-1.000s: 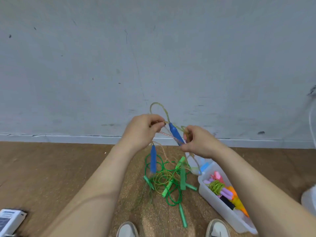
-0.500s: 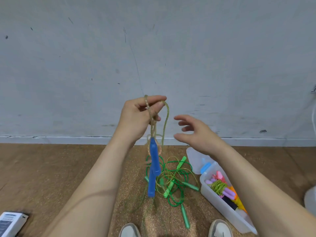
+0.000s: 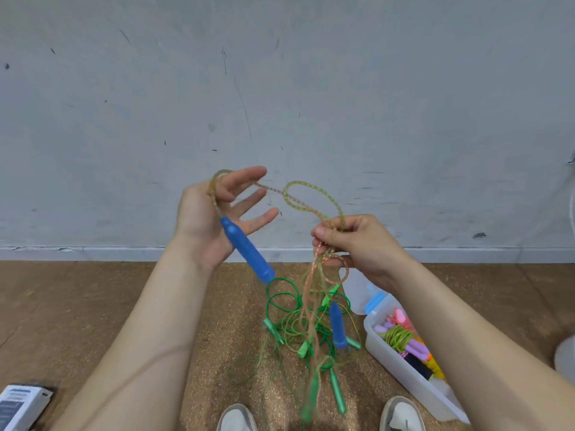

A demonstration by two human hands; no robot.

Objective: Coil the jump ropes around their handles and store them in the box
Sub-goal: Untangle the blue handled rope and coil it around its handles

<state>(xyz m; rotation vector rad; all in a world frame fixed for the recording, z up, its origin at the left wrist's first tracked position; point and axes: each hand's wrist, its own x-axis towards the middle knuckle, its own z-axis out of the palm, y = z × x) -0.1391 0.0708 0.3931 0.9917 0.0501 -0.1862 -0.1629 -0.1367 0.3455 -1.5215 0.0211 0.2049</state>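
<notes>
Just one cam, wide-angle, strapped to the person's head, looking forward and down at the wall (image 3: 280, 88) and floor (image 3: 77, 306), with the left hand (image 3: 214, 219) and right hand (image 3: 361, 244) close up mid-frame and the shoes (image 3: 236, 418) at the bottom edge.

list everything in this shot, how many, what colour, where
rope: one, see-through yellowish, looped over the left fingers, bunched in the right hand, rest hanging down
blue handles: two, blue, one across the left palm, the other dangling over the pile
green ropes: tangled pile, count unclear, green, floor between the arms
box: one, clear plastic, floor at right, holds coiled ropes in pink, purple, yellow and orange
lid: one, clear with a blue clip, floor behind the box
white packet: one, white, bottom left corner
white round thing: one, white, right edge, cut off
shoes: two, white, bottom edge
left hand: fingers spread straight
right hand: pinches the rope
</notes>
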